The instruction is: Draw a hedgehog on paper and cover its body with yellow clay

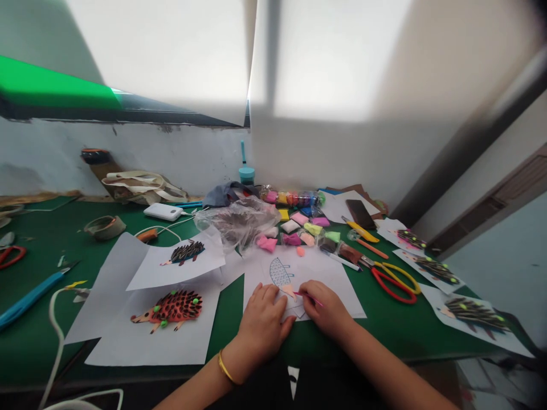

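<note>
A sheet of white paper (348, 299) in front of me bears a blue hedgehog drawing (280, 272). Peach clay (289, 291) covers the pointed head end of that outline. My left hand (264, 319) rests on the paper beside the clay, fingers stretched out and holding nothing. Pinched in my right hand (327, 310) is a thin pink stick-like tool (311, 298); its tip is at the edge of the clay. Just beyond the drawing sit a small orange-pink clay lump (300, 251) and a pink clay piece (267, 244).
Packets of coloured clay (293, 239) and a plastic bag (239, 222) lie behind the paper. To the right are a marker (342, 260), scissors (395, 282) and a yellow cutter (361, 230). Finished clay hedgehogs on paper flank me, including a red one (177, 310). A blue knife (32, 299) lies left.
</note>
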The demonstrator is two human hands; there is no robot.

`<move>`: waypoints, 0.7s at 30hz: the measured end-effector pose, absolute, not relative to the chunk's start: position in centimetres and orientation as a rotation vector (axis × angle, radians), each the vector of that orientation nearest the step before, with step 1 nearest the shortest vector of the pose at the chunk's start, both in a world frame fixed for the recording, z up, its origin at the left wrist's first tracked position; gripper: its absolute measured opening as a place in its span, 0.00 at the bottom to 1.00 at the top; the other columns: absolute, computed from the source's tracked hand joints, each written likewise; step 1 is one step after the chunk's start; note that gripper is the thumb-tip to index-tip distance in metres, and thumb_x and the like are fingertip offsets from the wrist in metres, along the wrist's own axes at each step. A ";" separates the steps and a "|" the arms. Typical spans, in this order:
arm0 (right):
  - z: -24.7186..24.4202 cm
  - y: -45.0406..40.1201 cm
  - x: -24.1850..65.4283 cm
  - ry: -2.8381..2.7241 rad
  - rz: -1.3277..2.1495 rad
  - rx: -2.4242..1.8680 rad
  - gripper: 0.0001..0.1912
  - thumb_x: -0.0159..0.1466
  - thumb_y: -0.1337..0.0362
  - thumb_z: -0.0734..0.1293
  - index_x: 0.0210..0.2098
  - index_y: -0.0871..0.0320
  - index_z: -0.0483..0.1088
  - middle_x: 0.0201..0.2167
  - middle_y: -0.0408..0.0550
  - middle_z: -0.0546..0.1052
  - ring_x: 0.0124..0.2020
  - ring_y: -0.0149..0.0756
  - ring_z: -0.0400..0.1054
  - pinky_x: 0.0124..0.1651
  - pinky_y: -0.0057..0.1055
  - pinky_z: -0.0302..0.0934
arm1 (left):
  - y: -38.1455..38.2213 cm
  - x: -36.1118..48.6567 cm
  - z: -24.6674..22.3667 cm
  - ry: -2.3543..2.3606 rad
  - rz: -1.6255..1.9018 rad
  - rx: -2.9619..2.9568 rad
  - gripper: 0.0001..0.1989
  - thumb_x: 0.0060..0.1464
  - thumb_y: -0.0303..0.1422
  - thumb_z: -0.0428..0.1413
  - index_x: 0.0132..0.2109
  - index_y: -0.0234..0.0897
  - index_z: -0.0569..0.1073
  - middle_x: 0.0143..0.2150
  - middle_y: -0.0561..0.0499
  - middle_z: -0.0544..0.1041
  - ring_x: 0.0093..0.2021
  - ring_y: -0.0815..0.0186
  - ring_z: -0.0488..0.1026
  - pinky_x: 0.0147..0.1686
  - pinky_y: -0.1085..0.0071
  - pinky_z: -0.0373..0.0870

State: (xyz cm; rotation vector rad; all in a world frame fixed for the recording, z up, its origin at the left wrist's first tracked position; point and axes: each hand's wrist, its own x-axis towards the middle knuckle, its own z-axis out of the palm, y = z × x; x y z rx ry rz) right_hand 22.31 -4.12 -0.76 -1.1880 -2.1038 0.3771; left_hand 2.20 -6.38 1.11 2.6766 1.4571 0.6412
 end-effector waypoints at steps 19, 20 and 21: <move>-0.7 -4.2 22.3 -2.093 0.311 -1.186 0.09 0.59 0.74 0.59 0.33 0.56 0.67 0.29 0.46 0.72 0.33 0.37 0.66 0.37 0.32 0.62 | -6.4 2.2 1.1 1.447 0.660 2.674 0.12 0.54 0.36 0.59 0.45 0.39 0.73 0.51 0.42 0.71 0.53 0.51 0.69 0.59 0.45 0.61; -0.6 -4.3 22.3 -2.074 0.314 -1.180 0.09 0.60 0.74 0.59 0.33 0.56 0.67 0.29 0.46 0.72 0.33 0.37 0.66 0.37 0.33 0.62 | -6.4 2.2 1.1 1.452 0.654 2.675 0.12 0.54 0.36 0.59 0.45 0.39 0.73 0.51 0.42 0.71 0.53 0.51 0.69 0.59 0.45 0.61; -0.4 -4.4 22.4 -2.044 0.319 -1.172 0.08 0.61 0.73 0.59 0.34 0.56 0.68 0.30 0.46 0.73 0.34 0.37 0.67 0.38 0.33 0.63 | -6.4 2.1 1.1 1.456 0.648 2.674 0.12 0.54 0.36 0.59 0.45 0.38 0.73 0.51 0.42 0.71 0.53 0.50 0.69 0.60 0.45 0.61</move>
